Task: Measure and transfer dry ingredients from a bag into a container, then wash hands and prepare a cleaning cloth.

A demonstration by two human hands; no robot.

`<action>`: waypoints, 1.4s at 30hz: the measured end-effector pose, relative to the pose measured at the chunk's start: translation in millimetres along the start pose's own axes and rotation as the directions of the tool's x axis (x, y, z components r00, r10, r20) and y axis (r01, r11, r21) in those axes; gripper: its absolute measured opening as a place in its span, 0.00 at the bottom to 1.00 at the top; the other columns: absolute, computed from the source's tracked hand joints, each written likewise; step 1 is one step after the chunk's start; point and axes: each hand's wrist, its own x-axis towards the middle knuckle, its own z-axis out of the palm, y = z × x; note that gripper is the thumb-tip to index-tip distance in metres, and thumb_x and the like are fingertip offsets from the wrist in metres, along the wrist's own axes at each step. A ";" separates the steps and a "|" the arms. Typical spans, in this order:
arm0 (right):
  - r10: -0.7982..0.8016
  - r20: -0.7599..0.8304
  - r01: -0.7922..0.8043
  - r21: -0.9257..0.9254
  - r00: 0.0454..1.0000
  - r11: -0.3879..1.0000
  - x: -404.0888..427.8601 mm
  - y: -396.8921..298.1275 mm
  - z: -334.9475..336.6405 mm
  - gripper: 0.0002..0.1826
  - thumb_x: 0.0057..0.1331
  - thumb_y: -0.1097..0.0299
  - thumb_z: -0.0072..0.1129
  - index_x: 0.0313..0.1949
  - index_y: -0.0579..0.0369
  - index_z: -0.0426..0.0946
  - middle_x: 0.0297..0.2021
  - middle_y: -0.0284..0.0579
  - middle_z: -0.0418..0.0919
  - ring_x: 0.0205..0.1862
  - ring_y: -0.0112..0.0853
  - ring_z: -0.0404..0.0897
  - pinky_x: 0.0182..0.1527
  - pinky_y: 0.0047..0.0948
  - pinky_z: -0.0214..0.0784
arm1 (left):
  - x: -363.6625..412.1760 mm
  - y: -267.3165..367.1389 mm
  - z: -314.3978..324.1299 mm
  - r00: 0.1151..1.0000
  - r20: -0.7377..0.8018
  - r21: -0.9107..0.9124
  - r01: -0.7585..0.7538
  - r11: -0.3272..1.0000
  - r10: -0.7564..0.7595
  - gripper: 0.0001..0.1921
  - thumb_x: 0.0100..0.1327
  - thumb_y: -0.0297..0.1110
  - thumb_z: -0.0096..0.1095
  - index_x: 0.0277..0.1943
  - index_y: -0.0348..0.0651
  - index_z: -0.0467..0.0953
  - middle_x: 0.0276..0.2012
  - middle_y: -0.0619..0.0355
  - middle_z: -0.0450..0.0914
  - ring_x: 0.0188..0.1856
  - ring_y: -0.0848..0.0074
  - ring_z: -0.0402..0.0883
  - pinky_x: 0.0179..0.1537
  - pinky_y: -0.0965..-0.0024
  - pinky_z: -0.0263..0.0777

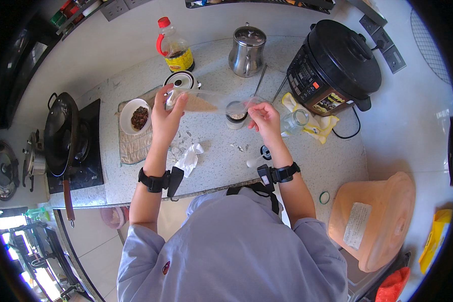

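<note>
A clear plastic bag (199,102) with tan powder or grains in it stretches between my two hands. My left hand (166,113) grips its filled end, thumb and fingers around it. With thumb and fingertips, my right hand (263,117) pinches the flat end. Under that end stands a small jar (234,122) with pale contents, partly hidden by the plastic. An uncapped glass jar (295,120) is just right of my right hand. Below it lie a dark round lid (265,151) and a white plastic spoon (253,162).
A white bowl of dried reddish-brown pieces (125,117) sits on a cloth mat (130,153). Behind are a sauce bottle (179,56), a steel pot (246,56) and an electric pressure cooker (336,68). A wok (61,132) is at left; crumpled white wrapping (188,160) lies in front.
</note>
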 end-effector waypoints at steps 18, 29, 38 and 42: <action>0.010 -0.150 -0.004 0.045 0.989 0.999 -3.4 3.9 7.1 0.07 0.58 0.70 0.58 0.33 0.55 0.70 0.25 0.34 0.74 0.20 0.20 0.70 0.21 0.17 0.59 | 2.7 -0.4 5.8 0.999 -0.045 0.066 -0.014 0.998 0.017 0.24 0.54 0.45 0.63 0.49 0.40 0.68 0.31 0.57 0.75 0.26 0.83 0.73 0.28 0.80 0.68; -0.003 -0.047 0.006 0.055 0.999 0.998 1.4 2.9 6.8 0.05 0.60 0.71 0.54 0.32 0.56 0.69 0.31 0.38 0.76 0.20 0.21 0.72 0.20 0.16 0.60 | 10.4 -13.1 0.7 0.983 -0.083 0.168 -0.149 0.974 0.164 0.24 0.54 0.44 0.63 0.50 0.39 0.69 0.33 0.52 0.77 0.28 0.78 0.76 0.31 0.78 0.70; 0.040 0.007 -0.041 0.140 0.999 0.989 3.8 10.6 2.5 0.06 0.60 0.70 0.52 0.31 0.55 0.66 0.39 0.47 0.77 0.16 0.21 0.70 0.17 0.16 0.56 | 11.1 18.2 7.2 0.985 -0.036 0.271 -0.151 0.951 0.166 0.25 0.52 0.46 0.64 0.50 0.41 0.69 0.37 0.47 0.76 0.31 0.72 0.80 0.31 0.74 0.73; 0.037 0.000 -0.036 0.153 0.999 0.987 4.0 12.7 1.8 0.06 0.60 0.70 0.52 0.30 0.55 0.66 0.39 0.47 0.78 0.16 0.21 0.70 0.16 0.16 0.56 | 11.2 21.1 9.1 0.988 -0.044 0.312 -0.130 0.941 0.151 0.26 0.52 0.46 0.64 0.50 0.41 0.69 0.36 0.47 0.76 0.30 0.72 0.80 0.30 0.74 0.73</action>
